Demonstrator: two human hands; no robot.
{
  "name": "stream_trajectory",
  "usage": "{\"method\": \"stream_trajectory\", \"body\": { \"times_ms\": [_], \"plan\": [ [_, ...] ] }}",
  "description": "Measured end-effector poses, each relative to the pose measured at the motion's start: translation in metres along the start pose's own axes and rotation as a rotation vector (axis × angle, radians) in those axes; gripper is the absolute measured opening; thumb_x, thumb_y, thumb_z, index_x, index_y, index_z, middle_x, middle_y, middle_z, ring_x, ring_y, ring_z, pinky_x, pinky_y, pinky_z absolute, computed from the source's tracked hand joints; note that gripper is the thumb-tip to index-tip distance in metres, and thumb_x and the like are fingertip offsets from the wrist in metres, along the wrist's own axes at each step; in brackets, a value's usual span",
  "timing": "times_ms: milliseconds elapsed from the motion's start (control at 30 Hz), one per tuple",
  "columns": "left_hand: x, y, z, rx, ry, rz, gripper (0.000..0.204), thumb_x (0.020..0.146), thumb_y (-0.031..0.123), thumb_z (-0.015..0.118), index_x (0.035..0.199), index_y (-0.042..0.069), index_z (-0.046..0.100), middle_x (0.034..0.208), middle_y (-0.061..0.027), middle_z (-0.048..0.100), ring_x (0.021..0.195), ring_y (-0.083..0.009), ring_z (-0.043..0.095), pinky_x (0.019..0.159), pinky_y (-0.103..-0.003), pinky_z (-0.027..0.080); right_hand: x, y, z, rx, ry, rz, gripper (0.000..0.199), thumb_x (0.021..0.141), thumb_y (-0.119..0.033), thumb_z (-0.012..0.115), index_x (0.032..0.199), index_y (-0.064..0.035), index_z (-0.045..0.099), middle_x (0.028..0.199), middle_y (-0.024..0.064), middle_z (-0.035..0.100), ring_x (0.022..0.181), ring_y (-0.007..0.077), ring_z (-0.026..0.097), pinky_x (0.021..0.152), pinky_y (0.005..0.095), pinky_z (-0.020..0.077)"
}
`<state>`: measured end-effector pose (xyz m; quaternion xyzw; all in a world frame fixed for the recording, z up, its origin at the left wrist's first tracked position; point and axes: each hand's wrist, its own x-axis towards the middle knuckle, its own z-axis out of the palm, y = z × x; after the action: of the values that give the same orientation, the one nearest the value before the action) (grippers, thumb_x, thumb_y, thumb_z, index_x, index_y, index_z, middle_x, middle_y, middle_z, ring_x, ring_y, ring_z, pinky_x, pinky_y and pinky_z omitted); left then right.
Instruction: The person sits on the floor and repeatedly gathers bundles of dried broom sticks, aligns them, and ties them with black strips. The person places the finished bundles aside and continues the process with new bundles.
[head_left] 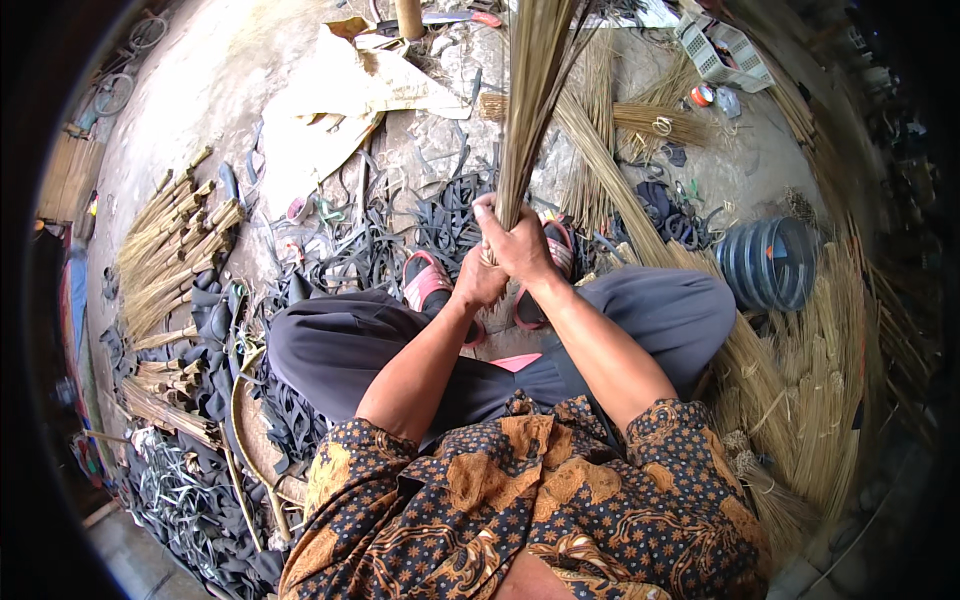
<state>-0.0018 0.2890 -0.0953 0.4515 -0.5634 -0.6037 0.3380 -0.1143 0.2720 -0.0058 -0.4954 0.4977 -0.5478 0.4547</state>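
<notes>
Far left — a row of finished straw-coloured stick bundles (170, 255) on the concrete floor (230, 70). Centre — a tangle of black rubber strips (400, 225). Far centre — crumpled tan paper sheets (345, 95). Right — a ribbed blue plastic jug (770, 262) lying on its side; far right — a white plastic basket (722, 50).

two hands (505, 255), two sandals (428, 280), one basket (722, 50)

I wear a short-sleeved batik shirt (520, 510), dark navy with orange-brown floral and leaf patterns, sleeves ending above my elbows. My trousers (340, 350) are plain dark grey and loose. On my feet are pink-and-black strapped sandals (428, 282). My forearms are bare.
</notes>
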Motion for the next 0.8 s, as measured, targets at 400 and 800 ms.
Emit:
{"method": "stream_trajectory", "body": {
  "times_ms": [400, 800],
  "plan": [
    [-0.022, 0.037, 0.012, 0.1, -0.028, -0.123, 0.031, 0.084, 0.02, 0.078, 0.108, 0.003, 0.069, 0.09, -0.0084, 0.072, 0.084, -0.018, 0.066, 0.081, -0.034, 0.053, 0.041, -0.065, -0.035, 0.184, 0.06, 0.095, 0.028, 0.104, -0.031, 0.065, 0.113, -0.0047, 0.065, 0.065, -0.0011, 0.057, 0.057, 0.0103, 0.06, 0.053, 0.0279, 0.0516],
    [-0.025, 0.173, 0.022, 0.51, 0.095, -0.042, 0.024, 0.088, 0.022, 0.076, 0.094, 0.002, 0.064, 0.073, -0.0057, 0.065, 0.063, -0.012, 0.061, 0.058, -0.03, 0.05, 0.023, -0.102, -0.038, 0.603, 0.134, 0.322, 0.033, 0.096, -0.032, 0.077, 0.113, -0.0061, 0.068, 0.061, -0.0045, 0.05, 0.05, 0.0095, 0.052, 0.048, 0.0279, 0.0465]
  ]
}}
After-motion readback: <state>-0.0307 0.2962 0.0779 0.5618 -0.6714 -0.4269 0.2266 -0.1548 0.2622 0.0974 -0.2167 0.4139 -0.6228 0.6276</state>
